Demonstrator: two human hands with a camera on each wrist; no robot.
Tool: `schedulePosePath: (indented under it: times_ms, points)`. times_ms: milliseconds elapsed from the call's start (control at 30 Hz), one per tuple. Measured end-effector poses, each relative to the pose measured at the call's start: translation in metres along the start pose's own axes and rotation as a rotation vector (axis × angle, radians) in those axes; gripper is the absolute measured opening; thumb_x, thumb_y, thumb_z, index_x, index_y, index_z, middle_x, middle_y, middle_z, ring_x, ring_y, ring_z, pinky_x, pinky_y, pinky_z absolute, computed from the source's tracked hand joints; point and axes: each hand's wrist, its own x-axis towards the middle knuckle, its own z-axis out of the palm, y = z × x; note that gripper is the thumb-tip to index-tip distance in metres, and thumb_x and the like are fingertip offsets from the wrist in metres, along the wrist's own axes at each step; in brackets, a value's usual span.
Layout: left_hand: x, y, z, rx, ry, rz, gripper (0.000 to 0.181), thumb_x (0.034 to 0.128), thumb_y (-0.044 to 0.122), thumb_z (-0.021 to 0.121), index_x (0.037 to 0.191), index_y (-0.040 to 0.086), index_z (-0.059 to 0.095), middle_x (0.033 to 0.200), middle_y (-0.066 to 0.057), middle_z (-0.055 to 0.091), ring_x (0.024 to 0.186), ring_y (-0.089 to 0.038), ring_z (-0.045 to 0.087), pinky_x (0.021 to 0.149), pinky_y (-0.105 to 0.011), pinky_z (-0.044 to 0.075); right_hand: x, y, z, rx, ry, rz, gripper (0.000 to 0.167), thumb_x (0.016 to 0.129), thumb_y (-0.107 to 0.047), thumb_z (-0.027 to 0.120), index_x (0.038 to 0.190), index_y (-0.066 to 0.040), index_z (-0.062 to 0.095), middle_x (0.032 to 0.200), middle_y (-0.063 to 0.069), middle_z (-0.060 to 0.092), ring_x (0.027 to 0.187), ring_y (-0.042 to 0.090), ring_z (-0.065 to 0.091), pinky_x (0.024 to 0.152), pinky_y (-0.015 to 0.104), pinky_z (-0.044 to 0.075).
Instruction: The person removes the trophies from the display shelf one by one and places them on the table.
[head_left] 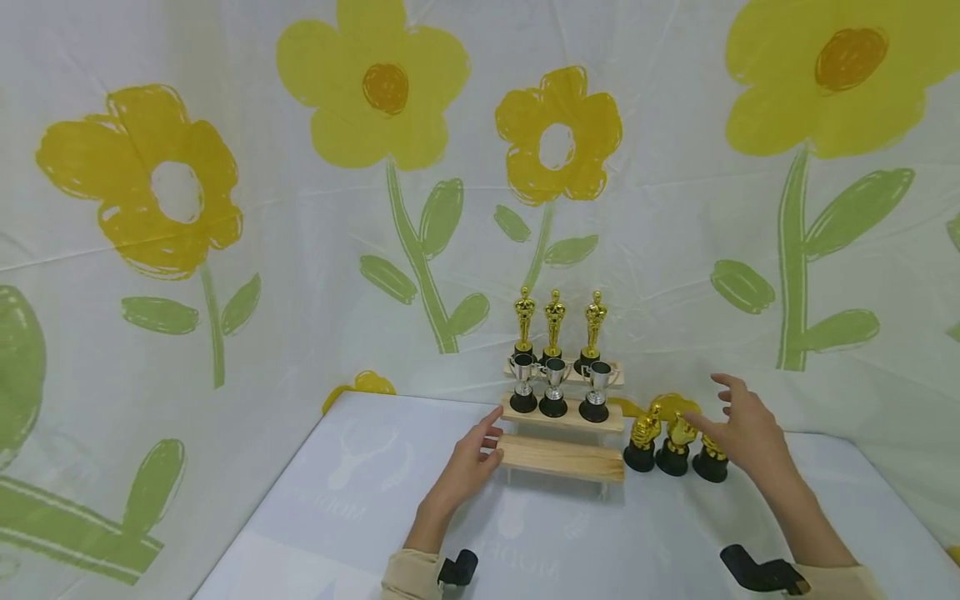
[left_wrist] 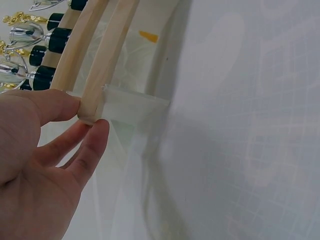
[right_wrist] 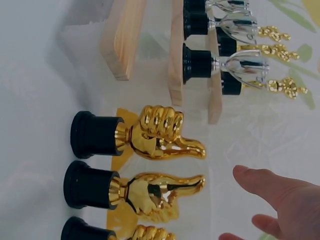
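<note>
As the left hand (head_left: 465,465) pinches shelving (head_left: 562,458), the right (head_left: 748,429) hovers by trophies (head_left: 672,460)

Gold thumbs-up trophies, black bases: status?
Left hand pinching pale wooden bottom shelf. Right hand empty, near trophies. All three upright on white table. No obstruction visible.

- Right hand (right_wrist: 285,200), thumb extended, near the gold thumbs-up trophies (right_wrist: 142,192) but apart from them
- Those trophies stand in a row on the counter (right_wrist: 30,150)
- Silver cups (right_wrist: 247,69) line a wooden shelf (right_wrist: 176,92), gold figurines (right_wrist: 275,51) behind
</note>
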Motion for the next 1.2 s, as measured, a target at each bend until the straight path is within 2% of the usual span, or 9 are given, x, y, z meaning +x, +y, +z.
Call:
schedulePosePath:
  times_ms: [467, 767, 1200]
  points:
    - [0.000, -0.003, 0.000, 0.012, 0.007, 0.018, 0.067, 0.0929, 0.001, 0.058, 0.153, 0.015, 0.032, 0.124, -0.017, 0.062, 0.106, -0.025, 0.065, 0.083, -0.029, 0.056, 0.001, -0.029, 0.018, 0.041, -0.027, -0.044, 0.077, 0.085, -0.028, 0.075, 0.141, 0.008, 0.037, 0.126, 0.042, 0.050, 0.107, 0.056, 0.057, 0.073, 0.058, 0.056]
    - [0.000, -0.002, -0.001, -0.006, -0.002, 0.016, 0.067, 0.0935, 0.001, 0.057, 0.154, 0.015, 0.032, 0.125, -0.018, 0.061, 0.107, -0.025, 0.064, 0.084, -0.031, 0.056, 0.005, -0.046, 0.025, 0.080, -0.080, -0.033, 0.080, 0.087, -0.035, 0.073, 0.145, 0.005, 0.034, 0.131, 0.040, 0.049, 0.112, 0.055, 0.056, 0.081, 0.059, 0.055]
    - [-0.001, 0.002, -0.001, -0.001, -0.005, 0.003, 0.066, 0.0934, 0.001, 0.057, 0.154, 0.013, 0.032, 0.125, -0.018, 0.061, 0.107, -0.025, 0.064, 0.084, -0.031, 0.056, 0.008, -0.064, 0.031, 0.090, -0.076, -0.060, 0.078, 0.087, -0.033, 0.073, 0.145, 0.003, 0.035, 0.132, 0.038, 0.051, 0.114, 0.052, 0.056, 0.082, 0.059, 0.053]
